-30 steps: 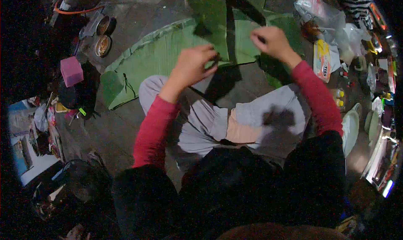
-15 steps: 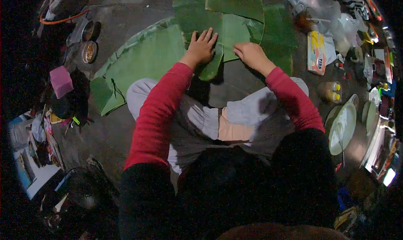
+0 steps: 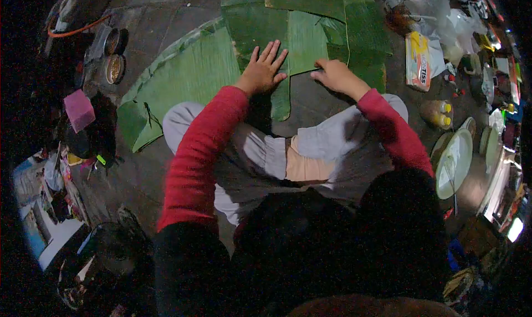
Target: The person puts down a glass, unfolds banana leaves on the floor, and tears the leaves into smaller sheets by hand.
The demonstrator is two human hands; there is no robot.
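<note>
Several broad banana leaf pieces lie overlapping on the floor in front of my crossed legs. My left hand (image 3: 265,70) rests flat with spread fingers on the dark green banana leaf (image 3: 252,31), and a narrow strip of leaf extends below it toward me. To its right, my right hand (image 3: 339,77) has thumb and fingers closed at the lower edge of a lighter banana leaf piece (image 3: 306,39). A large pale green leaf (image 3: 188,67) fans out on the left, partly beside my knee.
On the right are a tissue pack (image 3: 418,62), yellow-capped bottles (image 3: 445,114), and a bowl (image 3: 454,164) with a utensil in it. Clear plastic bags (image 3: 454,31) lie behind. At left are a pink box (image 3: 79,110) and small round containers (image 3: 114,69).
The narrow leaf strip below my left hand now hangs straighter. My left hand's fingers have spread wider, and my right hand has shifted slightly right along the leaf edge.
</note>
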